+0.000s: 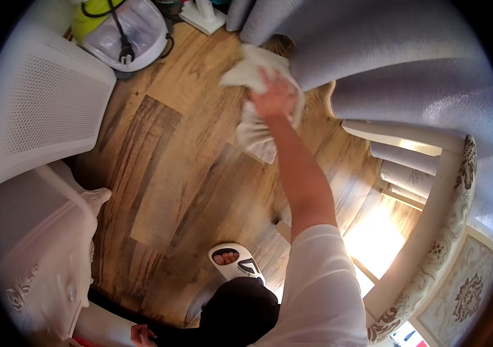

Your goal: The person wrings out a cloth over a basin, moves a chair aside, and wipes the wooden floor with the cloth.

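A pale cloth [255, 130] lies bunched and partly spread on the wooden floor, its upper part blurred. My right hand [273, 95] presses flat on it from above, fingers apart, with the arm stretched forward. Close to the cloth's right side hangs a grey curtain [339, 52]. At the bottom edge, left of my dark-clothed leg, my left hand [142, 334] shows only in part, its fingers curled in; what they hold, if anything, is hidden.
My foot wears a white slide [237, 263] on the floor [171, 191]. A green and white appliance [128, 34] with a cord stands at upper left, beside a white perforated panel [55, 98]. Carved pale furniture [55, 248] is at left, a patterned chair [449, 231] at right.
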Motion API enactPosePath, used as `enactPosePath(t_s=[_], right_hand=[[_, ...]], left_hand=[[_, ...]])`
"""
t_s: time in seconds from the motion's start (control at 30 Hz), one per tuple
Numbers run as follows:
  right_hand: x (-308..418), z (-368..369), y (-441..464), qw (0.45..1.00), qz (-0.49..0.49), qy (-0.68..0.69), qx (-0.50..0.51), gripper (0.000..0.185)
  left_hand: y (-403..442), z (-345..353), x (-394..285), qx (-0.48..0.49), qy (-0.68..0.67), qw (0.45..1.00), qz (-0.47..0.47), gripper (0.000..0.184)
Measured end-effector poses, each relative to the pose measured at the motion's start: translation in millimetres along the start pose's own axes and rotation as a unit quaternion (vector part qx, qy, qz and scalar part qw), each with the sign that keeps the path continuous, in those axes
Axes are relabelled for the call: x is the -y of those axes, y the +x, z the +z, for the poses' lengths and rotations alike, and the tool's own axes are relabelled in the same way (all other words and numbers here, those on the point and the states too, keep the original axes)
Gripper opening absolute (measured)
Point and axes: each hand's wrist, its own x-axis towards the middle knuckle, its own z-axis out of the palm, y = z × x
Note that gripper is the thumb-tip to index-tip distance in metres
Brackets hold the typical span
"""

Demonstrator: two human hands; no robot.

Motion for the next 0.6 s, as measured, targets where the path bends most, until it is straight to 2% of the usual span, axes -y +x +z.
enactPosePath(t_s=[0.07, 0.1, 0.17, 0.27, 0.33, 0.37, 0.4, 0.47, 0.57, 0.6], right_hand=[[-72, 8, -19, 0.991, 0.129, 0.007, -0.030, 0.072], [-105, 21, -34, 0.981, 0.183, -0.003, -0.060, 0.070], [-140, 17, -82, 0.970, 0.228, 0.048, -0.073, 0.070], [-146, 15, -114, 0.938, 0.338, 0.047, -0.053, 0.074], [-130, 21, -109, 0.913, 0.398, 0.060, -0.063, 0.077], [-120, 34, -102, 0.928, 0.369, 0.010, -0.054, 0.080], [-100, 37, -100, 0.950, 0.310, -0.043, -0.016, 0.085], [-44, 28, -106, 0.988, 0.149, -0.023, -0.029, 0.084], [40, 16, -118, 0.997, -0.072, 0.014, -0.032, 0.086], [55, 17, -122, 0.991, -0.127, 0.030, -0.026, 0.085]], left_hand=[[-6, 9, -18, -0.008, -0.015, 1.000, -0.014, 0.017], [-6, 16, -28, 0.011, 0.001, 1.000, 0.011, 0.017], [-4, 25, -47, 0.047, 0.029, 0.996, 0.066, 0.016], [-5, 4, -13, 0.056, 0.030, 0.998, -0.018, 0.025], [-2, 26, -46, 0.067, 0.098, 0.984, 0.129, 0.023], [3, 40, -60, 0.068, 0.131, 0.968, 0.204, 0.029], [8, 44, -63, 0.076, 0.129, 0.966, 0.211, 0.027], [12, 46, -65, 0.099, 0.126, 0.962, 0.221, 0.024], [23, 44, -44, 0.078, 0.177, 0.919, 0.345, 0.021], [23, 42, -40, 0.073, 0.123, 0.956, 0.254, 0.019]])
